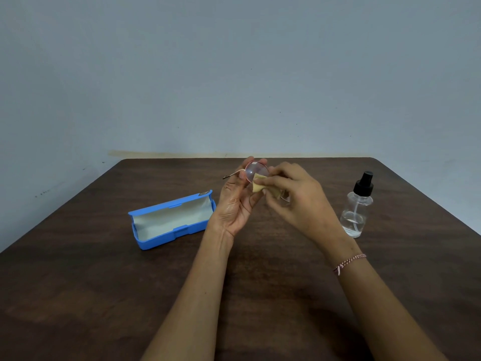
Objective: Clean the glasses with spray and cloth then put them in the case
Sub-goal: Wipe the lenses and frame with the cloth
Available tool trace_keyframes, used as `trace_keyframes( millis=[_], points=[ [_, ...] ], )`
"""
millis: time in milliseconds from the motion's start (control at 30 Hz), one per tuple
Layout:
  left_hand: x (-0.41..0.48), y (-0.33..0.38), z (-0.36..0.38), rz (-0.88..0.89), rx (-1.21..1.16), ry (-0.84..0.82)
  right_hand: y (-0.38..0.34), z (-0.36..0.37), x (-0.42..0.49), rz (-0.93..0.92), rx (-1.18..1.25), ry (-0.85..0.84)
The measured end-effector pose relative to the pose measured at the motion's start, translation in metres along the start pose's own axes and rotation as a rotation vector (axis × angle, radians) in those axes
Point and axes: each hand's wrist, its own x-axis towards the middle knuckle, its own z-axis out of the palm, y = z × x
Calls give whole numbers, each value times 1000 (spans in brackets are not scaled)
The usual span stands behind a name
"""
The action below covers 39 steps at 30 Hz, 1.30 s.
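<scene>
Pale blue-grey wall (pixel 234 74) fills the upper half of the view, and below it a dark brown wooden table (pixel 104 282) stretches toward the person. Both bare forearms reach in from the bottom edge and meet above the far middle of the table. The left hand (pixel 235 204) is raised with its palm turned toward the camera, and its thumb and fingers are curled round the rim of the glasses (pixel 256 172), holding them up off the table. One round clear lens with a thin reddish frame faces the camera, and a slim temple arm (pixel 230 175) sticks out to the left past the thumb. The right hand (pixel 299 201) pinches a small yellow cloth (pixel 259 186) between thumb and fingertips and presses it against the lower right part of that lens; the second lens is mostly hidden behind this hand. A red-and-white braided bracelet (pixel 350 261) circles the right wrist. To the left of the hands, the blue case (pixel 161 241) lies on the table with its lid swung open, showing a pale lining. To the right, well apart from the case, the clear spray bottle (pixel 356 212) stands upright with a black pump top, a little liquid visible at its bottom.
</scene>
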Motion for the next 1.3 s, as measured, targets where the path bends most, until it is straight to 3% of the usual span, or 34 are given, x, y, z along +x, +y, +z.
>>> trace_keyframes(
  millis=[133,333,533,733,1300],
  points=[
    [-2,-1,4,-38,2,-9,-1,2,1,25,-26,44],
    [-2,1,3,14,-52,-7,1,-1,0,5,85,-72],
    [-1,-1,7,10,-2,-14,2,0,0,89,-9,78],
    [-1,4,4,49,-68,-4,4,-4,0,1,89,-94],
    [0,4,3,59,-92,21,14,-11,-2,26,68,-79]
  ],
)
